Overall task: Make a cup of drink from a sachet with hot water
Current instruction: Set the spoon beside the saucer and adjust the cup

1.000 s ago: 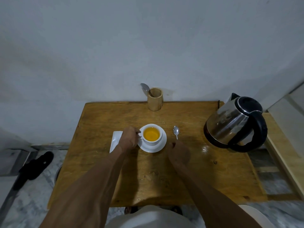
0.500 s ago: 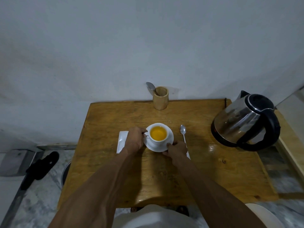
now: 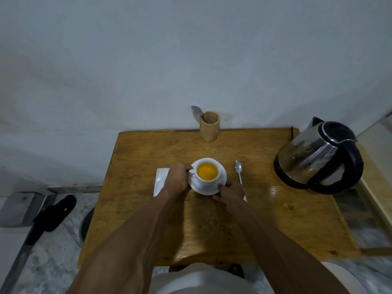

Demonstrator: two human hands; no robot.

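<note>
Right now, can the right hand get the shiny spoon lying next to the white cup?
Probably yes. The right hand rests at the white saucer's rim, with the shiny metal spoon just beside it and nothing between.

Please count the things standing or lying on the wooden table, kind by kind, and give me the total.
Spoons: 2, one on the table, one in the wooden holder
Cup: 1
Saucer: 1
Wooden holder: 1
Kettle: 1
White rectangular dish: 1
Total: 7
</note>
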